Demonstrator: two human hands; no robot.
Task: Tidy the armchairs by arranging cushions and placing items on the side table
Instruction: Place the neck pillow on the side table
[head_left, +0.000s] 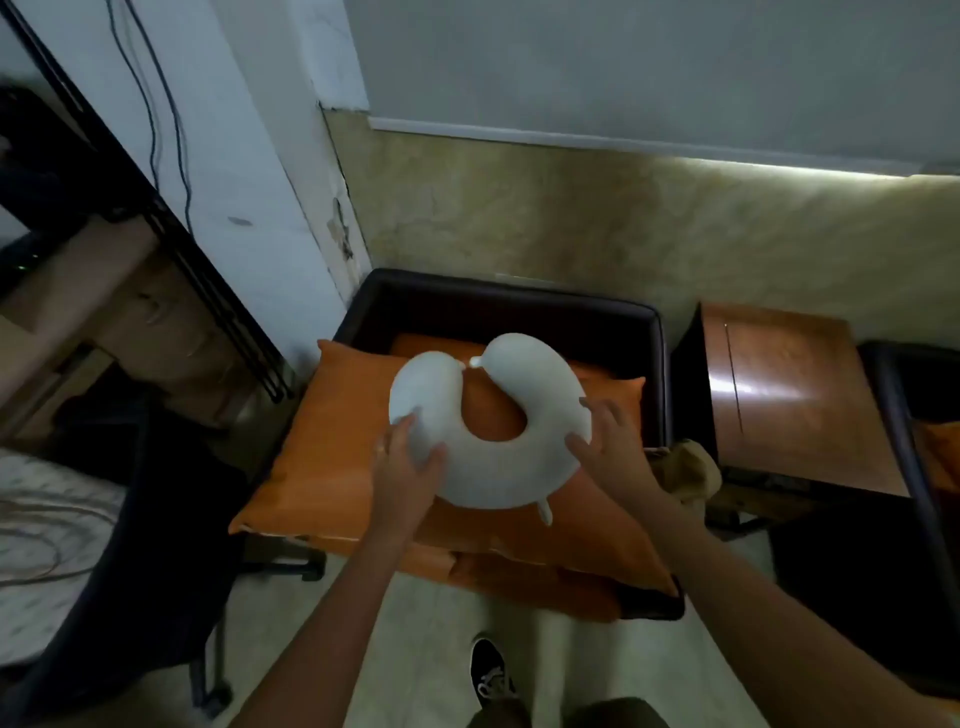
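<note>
Both arms reach forward. The left hand (408, 460) and right hand (610, 449) grip the white neck pillow (493, 467) at its lower curve, fingers wrapped round either side. The neck pillow is over the orange cushion (322, 467) on the dark armchair (519, 301), open end pointing away.

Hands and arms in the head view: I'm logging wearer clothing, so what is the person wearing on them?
The left hand and right hand are both bare, with no gloves. Both arms are uncovered right down to the frame's lower edge; no sleeve shows. There is no watch or bracelet at either wrist. Rings: too blurred to tell.
</note>
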